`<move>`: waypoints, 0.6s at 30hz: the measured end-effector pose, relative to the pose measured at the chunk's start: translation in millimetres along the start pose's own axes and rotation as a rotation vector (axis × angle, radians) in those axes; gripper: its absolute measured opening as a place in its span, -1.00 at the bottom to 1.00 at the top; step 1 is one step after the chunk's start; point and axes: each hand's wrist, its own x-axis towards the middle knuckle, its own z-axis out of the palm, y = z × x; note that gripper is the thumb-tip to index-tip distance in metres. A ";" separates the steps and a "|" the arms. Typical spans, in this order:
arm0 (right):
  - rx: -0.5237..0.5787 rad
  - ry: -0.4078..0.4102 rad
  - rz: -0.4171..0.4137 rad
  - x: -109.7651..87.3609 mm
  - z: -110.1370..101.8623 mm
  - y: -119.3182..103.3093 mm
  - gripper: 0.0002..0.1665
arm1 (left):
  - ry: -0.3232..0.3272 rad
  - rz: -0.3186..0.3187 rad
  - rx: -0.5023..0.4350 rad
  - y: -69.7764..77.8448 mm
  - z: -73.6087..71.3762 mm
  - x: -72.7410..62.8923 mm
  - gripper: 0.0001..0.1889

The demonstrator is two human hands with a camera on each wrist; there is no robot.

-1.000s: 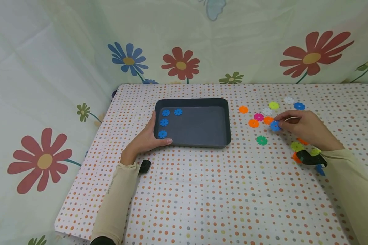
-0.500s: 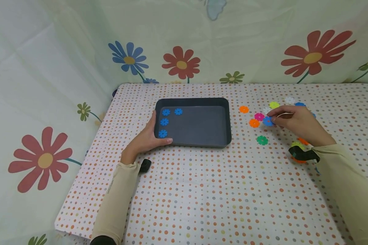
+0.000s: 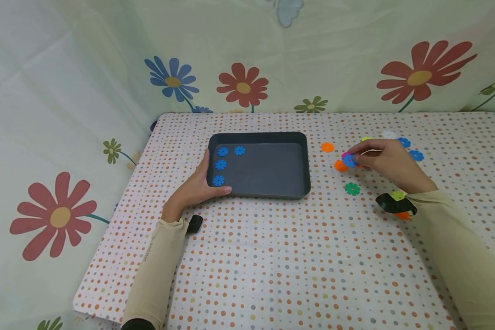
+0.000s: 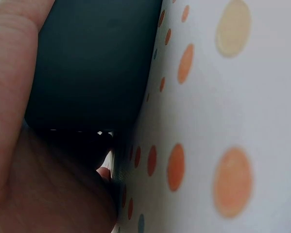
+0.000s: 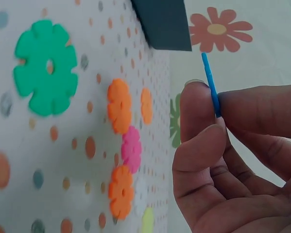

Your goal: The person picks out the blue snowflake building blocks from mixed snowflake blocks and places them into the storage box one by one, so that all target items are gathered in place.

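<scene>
My right hand (image 3: 389, 165) pinches a blue flower-shaped plastic disc (image 3: 349, 160) between thumb and fingertips. In the right wrist view the blue disc (image 5: 211, 85) is seen edge-on, held above the table. At the near left corner of a dark grey rectangular tray (image 3: 268, 169), my left hand (image 3: 191, 185) grips the side, thumb over the front rim. The left wrist view shows the tray's dark outer wall (image 4: 94, 63) close against the hand. Inside the tray, several blue discs (image 3: 220, 164) lie along the left side, one (image 3: 239, 150) of them farther right at the back.
Around the right hand lie loose discs: a green one (image 3: 352, 189), orange ones (image 3: 327, 147), a pink one (image 5: 131, 149), blue ones (image 3: 416, 156) and a white one (image 3: 389, 134). Yellow-green and orange discs sit partly hidden by the right wrist strap (image 3: 385, 205). A floral curtain hangs behind the table.
My right hand has moved left with the blue disc, passing over the orange and pink discs. A blue disc at the right has come into view. The left hand and tray have stayed still.
</scene>
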 end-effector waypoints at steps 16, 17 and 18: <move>0.037 -0.015 -0.041 8.2 17.6 -22.5 -0.57 | -0.003 -0.004 0.012 1.0 -1.0 -0.6 0.50; 0.040 -0.016 -0.046 9.1 19.0 -24.5 -0.58 | -0.003 -0.005 0.012 0.7 -1.0 -0.6 0.51; 0.042 -0.016 -0.050 9.9 20.2 -26.2 -0.58 | -0.003 -0.005 0.012 0.3 -0.9 -0.6 0.51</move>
